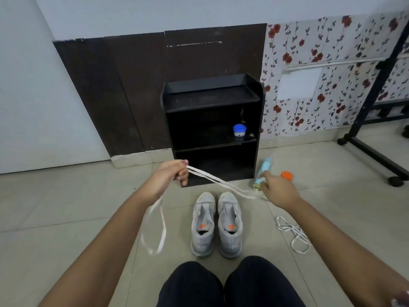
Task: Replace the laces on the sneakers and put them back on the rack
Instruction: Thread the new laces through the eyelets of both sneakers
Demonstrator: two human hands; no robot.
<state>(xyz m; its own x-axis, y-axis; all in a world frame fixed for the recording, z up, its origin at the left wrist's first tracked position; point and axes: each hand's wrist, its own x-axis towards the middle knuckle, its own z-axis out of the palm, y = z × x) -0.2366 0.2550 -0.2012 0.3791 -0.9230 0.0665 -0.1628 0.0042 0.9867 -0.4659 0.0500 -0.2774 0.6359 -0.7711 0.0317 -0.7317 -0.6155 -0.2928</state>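
1. The floor [66, 207] is pale beige tile. Behind it there's a white wall [110, 14] with a dark brown panel [106, 89] along the bottom and rose-print wallpaper [309, 45] to the right.
2. A small black rack [212, 100] stands against the panel, and on its middle shelf sits a little jar with a blue lid [239, 130].
3. The grey sneakers [230, 227] sit side by side on the floor just in front of the rack, toes pointing at it, with no laces in them.
4. The left hand [170, 176] is raised in front of the rack, fingers curled in and pinching a white lace [221, 181]. A long loop of it dangles below the wrist.
5. The right hand [280, 191] is lower and off to the right with its back to the camera. The lace runs taut across to it, so it's gripping the other end, but the fingers themselves are mostly hidden.
6. Just past the right hand a light-blue tube [263, 171] lies on the floor beside the rack, with an orange cap [286, 175] near it.
7. A spare lace [292, 233] lies tangled on the tiles to the right of the sneakers.
8. A black wheeled stand [376, 156] is at the far right, and dark-trousered knees [221, 284] are at the bottom.
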